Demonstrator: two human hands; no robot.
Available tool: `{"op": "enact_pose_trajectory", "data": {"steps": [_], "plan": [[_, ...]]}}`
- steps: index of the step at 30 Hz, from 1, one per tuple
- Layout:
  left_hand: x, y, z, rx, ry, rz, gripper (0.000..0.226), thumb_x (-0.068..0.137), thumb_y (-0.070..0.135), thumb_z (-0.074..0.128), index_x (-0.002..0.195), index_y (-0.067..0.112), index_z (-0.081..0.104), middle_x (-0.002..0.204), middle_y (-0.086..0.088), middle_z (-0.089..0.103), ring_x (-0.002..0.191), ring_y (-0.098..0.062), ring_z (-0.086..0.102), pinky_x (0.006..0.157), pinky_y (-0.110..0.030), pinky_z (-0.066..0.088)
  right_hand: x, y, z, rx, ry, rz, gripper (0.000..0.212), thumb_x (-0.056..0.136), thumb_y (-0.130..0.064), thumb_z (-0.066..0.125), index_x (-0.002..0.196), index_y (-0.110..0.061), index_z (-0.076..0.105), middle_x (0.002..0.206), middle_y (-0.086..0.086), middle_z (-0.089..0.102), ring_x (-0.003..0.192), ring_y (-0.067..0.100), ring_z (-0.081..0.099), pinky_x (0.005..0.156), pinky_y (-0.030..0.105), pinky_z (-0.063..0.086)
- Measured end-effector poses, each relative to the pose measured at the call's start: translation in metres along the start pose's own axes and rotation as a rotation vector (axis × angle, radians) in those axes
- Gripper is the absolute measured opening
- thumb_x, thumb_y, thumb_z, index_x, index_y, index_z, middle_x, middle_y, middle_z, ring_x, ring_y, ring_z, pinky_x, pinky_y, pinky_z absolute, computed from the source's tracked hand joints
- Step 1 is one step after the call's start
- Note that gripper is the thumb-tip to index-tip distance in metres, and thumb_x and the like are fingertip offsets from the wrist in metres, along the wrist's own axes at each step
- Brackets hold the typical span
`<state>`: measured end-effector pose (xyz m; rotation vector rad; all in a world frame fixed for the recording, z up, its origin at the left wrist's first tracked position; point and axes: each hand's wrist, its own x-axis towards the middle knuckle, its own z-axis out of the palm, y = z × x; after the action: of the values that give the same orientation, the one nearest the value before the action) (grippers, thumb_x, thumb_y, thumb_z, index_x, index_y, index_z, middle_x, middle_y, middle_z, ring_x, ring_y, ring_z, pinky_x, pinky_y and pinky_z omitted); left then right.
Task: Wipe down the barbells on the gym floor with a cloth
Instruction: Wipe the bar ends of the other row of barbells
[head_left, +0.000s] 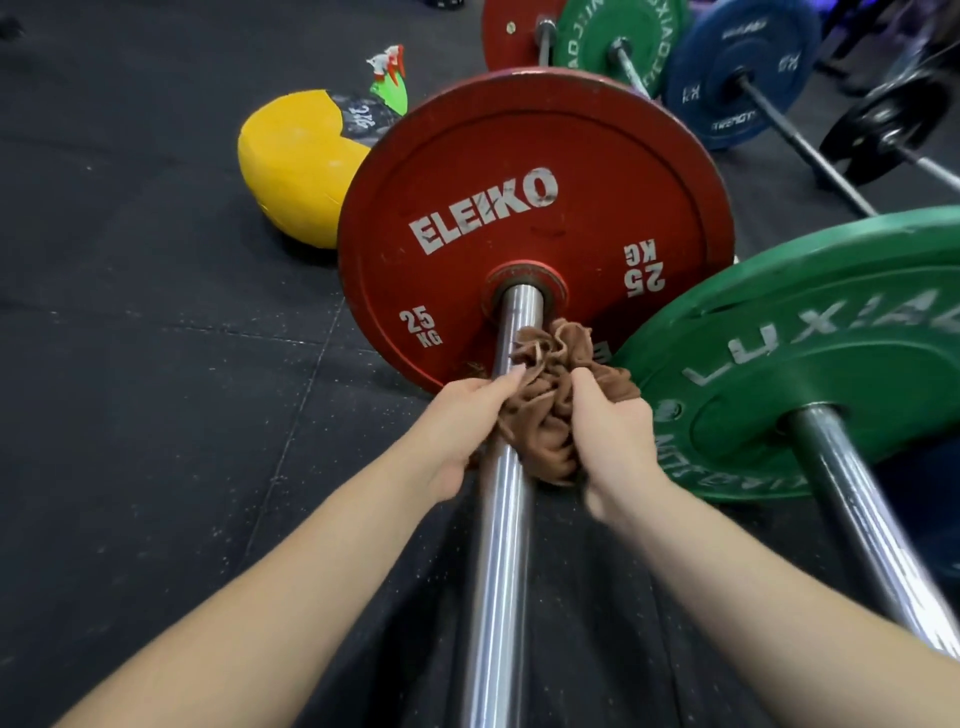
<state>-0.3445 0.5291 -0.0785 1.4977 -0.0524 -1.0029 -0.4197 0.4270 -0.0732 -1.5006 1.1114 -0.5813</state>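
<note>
Head view: two bare forearms reach forward along a chrome barbell shaft (498, 545) that ends in the red ELEIKO 25 kg plate (519, 208).
Left hand (462, 415): just short of the red plate, on the shaft's left side; fingers curled under and thumb laid across the shaft, clamped on the cloth.
Right hand (613, 431): just short of the red plate, on the shaft's right side; fingers and thumb closed on a bunch of the cloth.
Brown cloth (545, 374): crumpled around the shaft between both hands, its far folds close to the red plate's hub.
Green bumper plate (810, 353): right of the red plate, on its own bar (857, 514).
Black rubber floor (156, 364): under the red plate and everything around it.
Yellow medicine ball (296, 161): left of the red plate, partly hidden by its rim.
Spray bottle (389, 78): beyond the ball, left of the red plate's top; blurred.
Far plates: beyond the red plate, a row of red (506, 31), green (613, 41), blue (743, 78) and black (893, 124), each on a bar.
</note>
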Motion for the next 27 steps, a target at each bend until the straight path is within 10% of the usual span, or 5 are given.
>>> {"op": "enact_pose_trajectory", "data": {"steps": [7,14,21,27], "plan": [[0.002,-0.017,0.009,-0.199,0.004,0.05,0.041,0.098,0.044,0.067,0.115,0.007,0.073,0.108,-0.021,0.075,0.082,-0.028,0.072,0.077,-0.043,0.062,0.017,-0.013,-0.005,-0.776,-0.114,-0.452,0.032,0.094,-0.028,0.063,0.117,-0.017,0.044,0.099,0.002,0.052,0.082,0.024,0.046,0.073,0.034,0.035],[0.003,-0.017,0.004,-0.127,0.038,0.078,0.038,0.097,0.05,0.066,0.109,0.015,0.074,0.086,-0.003,0.077,0.078,-0.019,0.072,0.069,-0.035,0.058,0.042,-0.03,0.029,-0.255,0.04,-0.285,0.052,0.097,-0.011,0.058,0.146,-0.024,0.044,0.124,0.003,0.057,0.11,0.019,0.055,0.088,0.026,0.04],[0.002,-0.018,0.0,-0.08,0.064,0.096,0.041,0.097,0.053,0.064,0.109,0.014,0.073,0.096,-0.006,0.078,0.086,-0.021,0.073,0.083,-0.042,0.062,0.071,-0.03,0.035,-0.182,-0.146,-0.147,0.02,0.085,-0.025,0.057,0.105,-0.024,0.063,0.1,0.001,0.07,0.093,0.024,0.068,0.089,0.049,0.059],[0.0,-0.02,-0.002,-0.091,0.079,0.103,0.041,0.098,0.052,0.064,0.11,0.014,0.073,0.097,-0.007,0.078,0.077,-0.017,0.072,0.066,-0.032,0.06,0.053,-0.024,0.016,-0.32,-0.231,-0.231,0.014,0.089,-0.024,0.061,0.102,-0.021,0.066,0.095,-0.001,0.071,0.091,0.02,0.067,0.086,0.039,0.057]]}}
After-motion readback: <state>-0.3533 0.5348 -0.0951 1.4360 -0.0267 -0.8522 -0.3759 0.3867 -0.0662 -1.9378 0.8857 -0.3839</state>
